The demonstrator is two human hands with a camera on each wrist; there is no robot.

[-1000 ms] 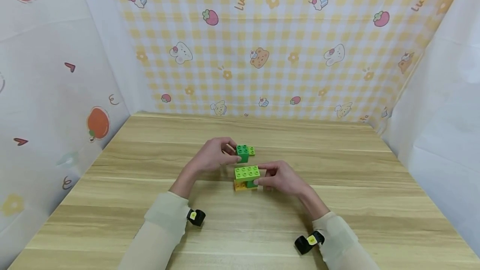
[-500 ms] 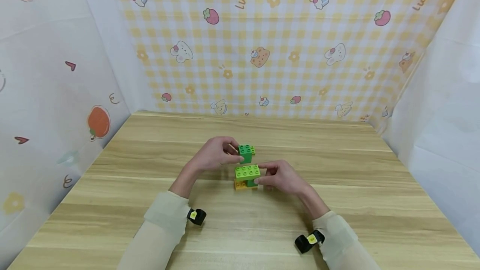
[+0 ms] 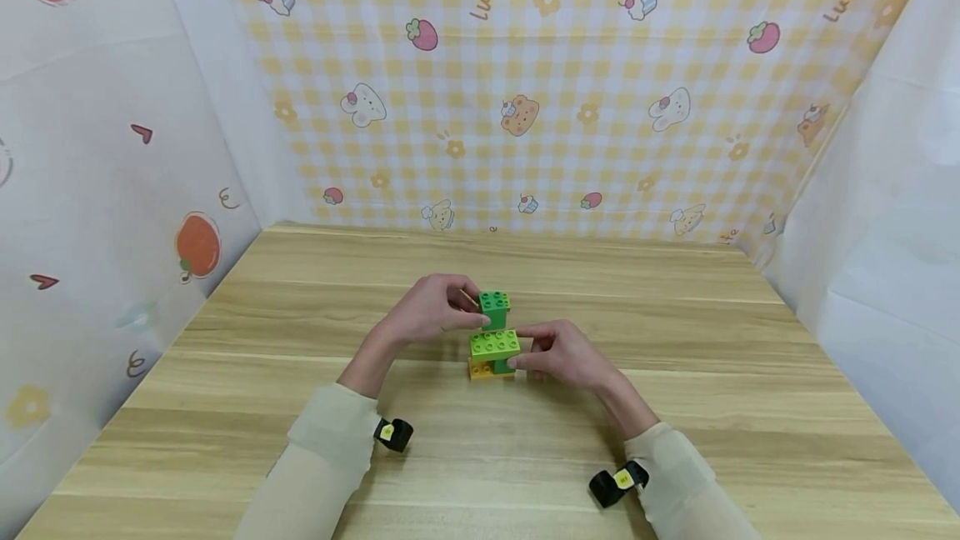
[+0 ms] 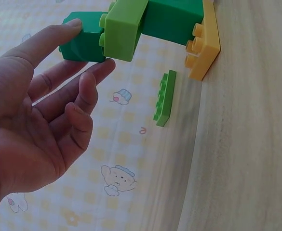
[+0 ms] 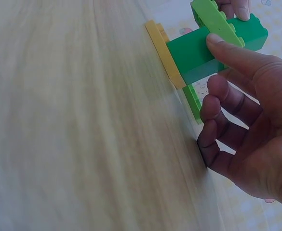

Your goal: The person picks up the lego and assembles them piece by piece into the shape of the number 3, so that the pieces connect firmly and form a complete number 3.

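My left hand (image 3: 435, 307) pinches a dark green toy building block (image 3: 494, 317) between thumb and fingers, studs up. That block is at the studs of a lime green block (image 3: 495, 343); whether they are pressed together I cannot tell. The lime block tops a small stack, resting on another dark green block (image 5: 193, 54), which stands on an orange-yellow studded plate (image 4: 206, 45). My right hand (image 3: 566, 355) grips the stack from the right, its thumb near the joint of lime and dark green blocks. The remaining fingers of both hands are loosely curled.
A flat lime green plate (image 4: 166, 98) lies on the wooden table (image 3: 480, 457) behind the stack, mostly hidden in the head view. Patterned cloth (image 3: 517, 157) hangs behind the table, with white sheets at both sides.
The left hand's dark green block has shifted slightly right and toward the stack, and now covers more of the flat lime plate. The right hand and the stack have hardly moved.
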